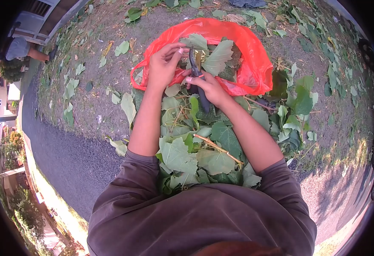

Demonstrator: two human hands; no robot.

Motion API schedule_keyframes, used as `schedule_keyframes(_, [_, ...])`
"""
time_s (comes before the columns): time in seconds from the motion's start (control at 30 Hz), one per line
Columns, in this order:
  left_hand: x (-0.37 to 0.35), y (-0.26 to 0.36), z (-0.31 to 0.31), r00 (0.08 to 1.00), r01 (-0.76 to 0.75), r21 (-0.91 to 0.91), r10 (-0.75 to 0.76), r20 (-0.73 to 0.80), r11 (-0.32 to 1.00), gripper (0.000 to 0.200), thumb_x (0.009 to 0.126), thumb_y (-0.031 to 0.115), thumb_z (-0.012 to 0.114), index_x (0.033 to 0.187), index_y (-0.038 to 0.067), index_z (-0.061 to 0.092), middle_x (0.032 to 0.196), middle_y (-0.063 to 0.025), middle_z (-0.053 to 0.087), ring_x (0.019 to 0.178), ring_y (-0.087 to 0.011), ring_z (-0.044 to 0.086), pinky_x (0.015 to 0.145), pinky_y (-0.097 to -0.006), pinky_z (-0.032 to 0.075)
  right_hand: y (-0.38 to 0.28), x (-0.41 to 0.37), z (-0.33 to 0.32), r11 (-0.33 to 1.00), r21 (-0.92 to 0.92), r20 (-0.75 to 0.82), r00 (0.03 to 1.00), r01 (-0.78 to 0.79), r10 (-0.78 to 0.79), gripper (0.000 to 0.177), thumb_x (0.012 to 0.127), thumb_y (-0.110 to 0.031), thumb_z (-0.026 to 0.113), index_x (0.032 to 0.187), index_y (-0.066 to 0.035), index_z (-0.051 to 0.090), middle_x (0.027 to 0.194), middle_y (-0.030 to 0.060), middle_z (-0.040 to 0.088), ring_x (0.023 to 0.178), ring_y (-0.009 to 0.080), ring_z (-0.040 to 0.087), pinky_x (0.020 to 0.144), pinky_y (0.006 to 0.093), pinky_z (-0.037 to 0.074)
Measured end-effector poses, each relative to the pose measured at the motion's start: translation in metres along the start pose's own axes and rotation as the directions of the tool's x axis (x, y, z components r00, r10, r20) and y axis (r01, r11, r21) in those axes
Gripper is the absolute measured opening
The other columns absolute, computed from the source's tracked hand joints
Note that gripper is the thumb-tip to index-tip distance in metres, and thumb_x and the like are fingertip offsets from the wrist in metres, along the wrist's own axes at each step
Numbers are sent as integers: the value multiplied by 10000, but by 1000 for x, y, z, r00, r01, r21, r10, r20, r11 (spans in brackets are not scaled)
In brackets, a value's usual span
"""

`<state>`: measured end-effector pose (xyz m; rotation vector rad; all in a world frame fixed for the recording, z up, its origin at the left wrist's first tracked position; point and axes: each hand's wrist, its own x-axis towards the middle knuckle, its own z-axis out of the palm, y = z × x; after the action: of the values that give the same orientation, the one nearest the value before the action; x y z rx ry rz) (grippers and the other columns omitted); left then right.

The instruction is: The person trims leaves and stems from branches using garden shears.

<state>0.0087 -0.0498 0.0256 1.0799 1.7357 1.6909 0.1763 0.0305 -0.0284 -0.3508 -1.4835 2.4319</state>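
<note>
The red bag (242, 47) lies open on the ground, with green leaves (219, 55) in it. Over its mouth the right hand (210, 87) wraps its fingers round dark shears (194, 64). The left hand (164, 64) pinches its fingers narrow beside the blades, on what I cannot tell. A leaf pile (195, 149) fills the lap. Around it lies bare dirt (93, 98), beside a paved path (67, 158)
</note>
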Motion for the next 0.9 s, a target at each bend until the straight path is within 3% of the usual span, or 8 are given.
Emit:
schedule_keyframes(0.17, [0,0,-6,998,67,31,-67,-14,997,208,1031,84,663,1209,12,744,1101,-96,758,978,-147,726,882,-284,574,1,1,0,1000,-14,-2,1000,-3,3,350,987,-261,706,1214,-6,627,1011,50,671,927,143,625,877,318,498])
schedule_keyframes(0.23, [3,0,-7,970,-214,298,237,-44,930,177,1022,95,683,1161,37,775,1115,-62,746,951,-127,699,873,-272,561,2,1,0,1000,-15,0,1000,9,-9,353,982,-267,710,1210,-9,633,1005,48,672,925,142,627,872,319,496])
schedule_keyframes(0.37, [2,9,-4,940,-299,303,335,-70,905,167,1005,103,705,1137,35,784,1153,-51,741,957,-128,689,891,-277,554,4,2,-1,997,-76,5,1000,0,0,397,990,-303,652,1274,-26,645,1001,45,662,956,144,639,896,312,492])
schedule_keyframes(0.43, [-1,10,-3,996,-45,8,46,-78,999,198,972,87,741,1160,35,776,1143,-58,750,992,-141,701,938,-298,549,3,1,-1,997,-75,3,1000,-8,8,394,993,-296,647,1277,-23,643,1002,45,661,955,146,639,900,310,491])
schedule_keyframes(0.47, [-1,10,-2,996,-45,7,45,-80,999,198,972,87,741,1160,35,776,1143,-58,750,992,-141,701,938,-298,549,2,1,-1,997,-76,4,1000,-10,10,394,993,-296,647,1277,-23,643,1002,45,661,955,146,639,900,310,491])
schedule_keyframes(0.57, [-1,10,-1,982,-116,-36,109,-154,993,242,937,60,773,1178,39,767,1130,-58,763,1040,-146,707,978,-311,545,1,1,-1,996,-85,18,999,-25,27,399,993,-298,646,1278,-20,641,1003,43,660,969,146,635,913,311,487])
schedule_keyframes(0.73, [-4,14,-6,984,-173,114,176,-19,978,293,894,45,811,1182,29,758,1068,-59,792,1078,-141,716,1027,-336,539,-6,-1,-2,997,-73,113,993,-24,32,352,977,-252,701,1235,-15,666,1032,37,682,975,137,637,922,314,494])
schedule_keyframes(0.9, [-1,13,-11,960,-278,71,279,-14,958,330,883,56,823,1205,32,756,1077,-66,803,1094,-148,720,1057,-345,527,-10,-1,-5,991,-128,158,985,-44,64,405,964,-280,706,1263,-8,679,1063,46,696,1018,142,641,963,316,482])
